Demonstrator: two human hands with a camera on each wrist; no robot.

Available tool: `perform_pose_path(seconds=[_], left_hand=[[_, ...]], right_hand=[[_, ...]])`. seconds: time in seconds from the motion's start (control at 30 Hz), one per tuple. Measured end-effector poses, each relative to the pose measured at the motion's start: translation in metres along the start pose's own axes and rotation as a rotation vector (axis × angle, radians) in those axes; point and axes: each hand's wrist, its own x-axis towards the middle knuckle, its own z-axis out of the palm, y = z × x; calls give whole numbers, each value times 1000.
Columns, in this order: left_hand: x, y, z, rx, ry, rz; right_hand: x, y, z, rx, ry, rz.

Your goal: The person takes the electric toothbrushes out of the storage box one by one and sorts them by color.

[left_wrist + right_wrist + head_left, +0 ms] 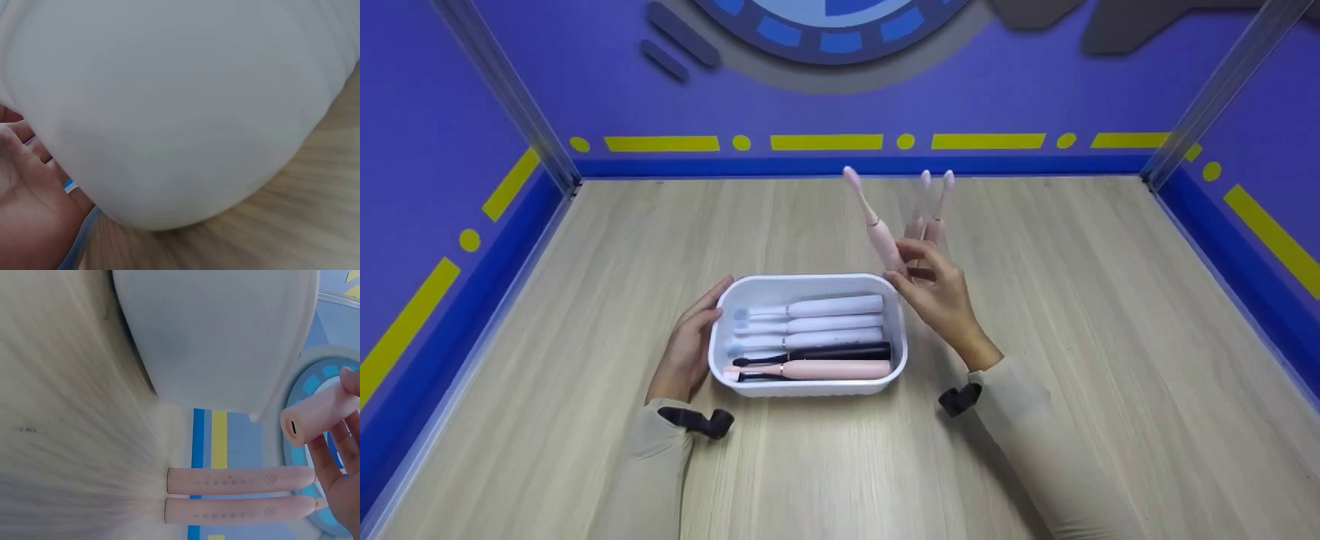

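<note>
My right hand (941,296) pinches the lower end of a pink electric toothbrush (883,238) between thumb and fingers. The brush tilts, head up and to the left, above the box's back right corner. In the right wrist view its base (293,427) shows a dark slot. A white plastic box (810,388) holds several toothbrushes lying side by side: white ones (836,306), a black one (840,352) and a pink one (840,369). Along the box's left side lies my left hand (686,349), its fingers extended against the outer wall.
Two more pink toothbrushes (242,480) stand upright on the wood-grain table (1110,315), just behind my right hand. Blue-purple panels (840,112) with yellow dashes close off the back and both sides. Clear-edged posts (1222,82) rise at the rear corners.
</note>
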Motion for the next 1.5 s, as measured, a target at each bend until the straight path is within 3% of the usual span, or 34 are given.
perform_pose_path(seconds=[0.37,0.83,1.1,1.5], left_hand=[[0,-2,1,-61,-23,26],[0,-2,1,-55,-11,33],[1,-2,1,-50,-7,33],[0,-2,2,-56,-15,27]], right_hand=[[1,7,-6,15,156,-2],[-2,16,-16,-14,297,113],[0,-3,-21,-56,302,132],[-5,42,-33,-61,284,168]])
